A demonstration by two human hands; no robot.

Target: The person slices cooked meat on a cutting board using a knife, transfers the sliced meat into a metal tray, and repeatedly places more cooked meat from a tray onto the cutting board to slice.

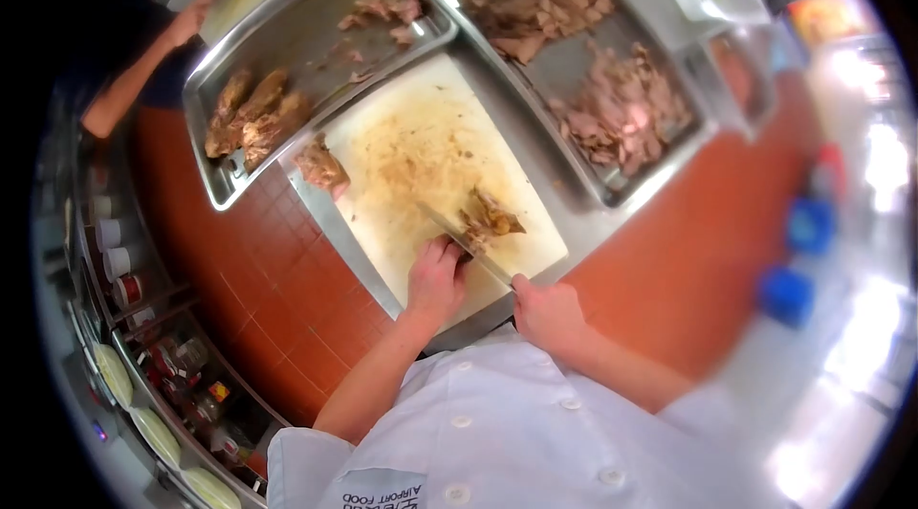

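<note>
A knife [490,264] is gripped at its handle by my right hand [548,311], its blade slanting up and left over the white cutting board [402,141]. Close to the blade is my left hand [438,272], fingers curled; something small and dark shows at the fingertips, too hidden to name. Just beyond the blade lies a pile of browned meat scraps [492,215]. A chunk of cooked meat [320,166] rests at the board's left edge. Brown stains and crumbs mark the board's surface.
A metal tray [306,26] at the far left holds large browned meat pieces [253,114] and some scraps. Another tray [612,198] at right bears two heaps of sliced meat [626,112]. A person's arm [143,69] reaches in at upper left. Shelves with containers [117,263] stand left.
</note>
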